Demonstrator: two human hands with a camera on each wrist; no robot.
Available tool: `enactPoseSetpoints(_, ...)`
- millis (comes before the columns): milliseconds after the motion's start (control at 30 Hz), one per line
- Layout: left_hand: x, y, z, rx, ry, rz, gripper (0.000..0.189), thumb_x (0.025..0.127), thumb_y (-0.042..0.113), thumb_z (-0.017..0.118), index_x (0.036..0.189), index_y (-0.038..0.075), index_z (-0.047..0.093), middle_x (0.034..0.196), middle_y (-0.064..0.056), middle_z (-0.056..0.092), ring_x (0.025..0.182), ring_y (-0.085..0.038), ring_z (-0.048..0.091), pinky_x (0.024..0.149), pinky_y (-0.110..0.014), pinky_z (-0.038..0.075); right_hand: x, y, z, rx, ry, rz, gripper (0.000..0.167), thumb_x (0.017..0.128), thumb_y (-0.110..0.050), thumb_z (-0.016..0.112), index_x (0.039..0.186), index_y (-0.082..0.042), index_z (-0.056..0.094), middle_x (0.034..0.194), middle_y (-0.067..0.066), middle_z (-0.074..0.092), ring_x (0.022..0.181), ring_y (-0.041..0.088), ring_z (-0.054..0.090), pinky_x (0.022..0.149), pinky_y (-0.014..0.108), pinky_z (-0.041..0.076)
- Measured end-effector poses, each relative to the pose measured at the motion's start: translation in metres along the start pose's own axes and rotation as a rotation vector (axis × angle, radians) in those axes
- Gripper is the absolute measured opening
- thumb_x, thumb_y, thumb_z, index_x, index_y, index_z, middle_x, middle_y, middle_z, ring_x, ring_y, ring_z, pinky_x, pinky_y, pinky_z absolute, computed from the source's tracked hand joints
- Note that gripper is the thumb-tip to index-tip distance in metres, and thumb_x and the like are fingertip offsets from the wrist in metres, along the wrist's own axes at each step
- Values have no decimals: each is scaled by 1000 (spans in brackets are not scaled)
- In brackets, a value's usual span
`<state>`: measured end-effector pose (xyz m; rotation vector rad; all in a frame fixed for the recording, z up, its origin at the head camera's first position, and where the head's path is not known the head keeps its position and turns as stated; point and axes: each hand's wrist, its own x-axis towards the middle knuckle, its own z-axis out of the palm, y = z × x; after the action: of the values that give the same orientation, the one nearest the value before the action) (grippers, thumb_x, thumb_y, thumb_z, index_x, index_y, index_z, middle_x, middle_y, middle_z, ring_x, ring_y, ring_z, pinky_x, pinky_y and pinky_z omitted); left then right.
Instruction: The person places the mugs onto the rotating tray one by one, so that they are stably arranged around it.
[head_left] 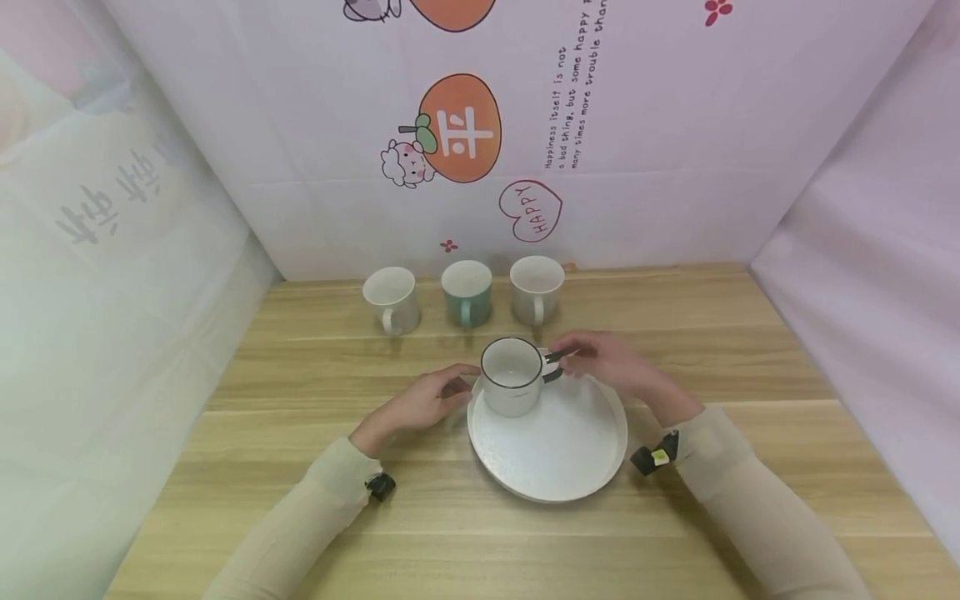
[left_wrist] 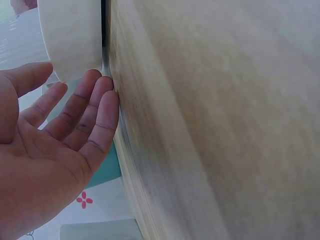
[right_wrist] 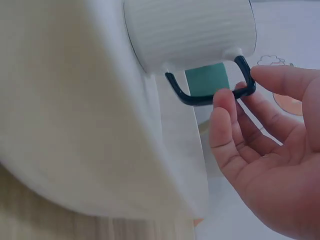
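Note:
A white enamel mug (head_left: 512,392) with a dark rim and black handle (right_wrist: 197,100) stands upright on the left part of a round white tray (head_left: 562,450). My right hand (head_left: 607,362) has its thumb and fingertips about the handle, lightly pinching it. At the tray's left edge is my left hand (head_left: 423,400), fingers extended and slightly bent. In the left wrist view its fingertips reach close to the tray's pale side (left_wrist: 72,40), low by the wooden surface; whether they touch it I cannot tell. That palm holds nothing.
Behind the tray stand three cups in a row: a white one (head_left: 393,300), a teal one (head_left: 468,296) and another white one (head_left: 537,287). The wooden table (head_left: 337,350) meets a printed white cloth backdrop (head_left: 637,208), with cloth sides left and right.

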<state>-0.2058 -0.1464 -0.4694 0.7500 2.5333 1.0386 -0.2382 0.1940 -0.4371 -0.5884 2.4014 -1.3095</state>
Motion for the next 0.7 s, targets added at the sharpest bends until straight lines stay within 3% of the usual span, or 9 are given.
enactPoseSetpoints(133,0,0,0,-13,-1,0,43,103,20,54,145,20,48,115,-8,71,109,-20,67,91,-34,55,-1,3,-2,-22,58,-6,29,96,-23,67,123,-12,67,123,9,69,107,22,67,89,31,56)
enactPoseSetpoints(367,0,-2,0,-12,-4,-3,43,104,22,54,146,21,47,115,-7,70,108,-20,66,91,-34,54,3,0,-4,-68,81,4,22,95,-23,67,116,-16,70,114,5,72,111,23,65,101,44,51)
enactPoseSetpoints(700,-1,3,0,-14,-3,3,42,103,21,54,145,18,49,115,-9,71,109,-22,67,93,-37,55,14,-4,-5,-83,91,-12,25,96,-17,66,119,-9,69,113,7,73,111,25,68,101,46,52)
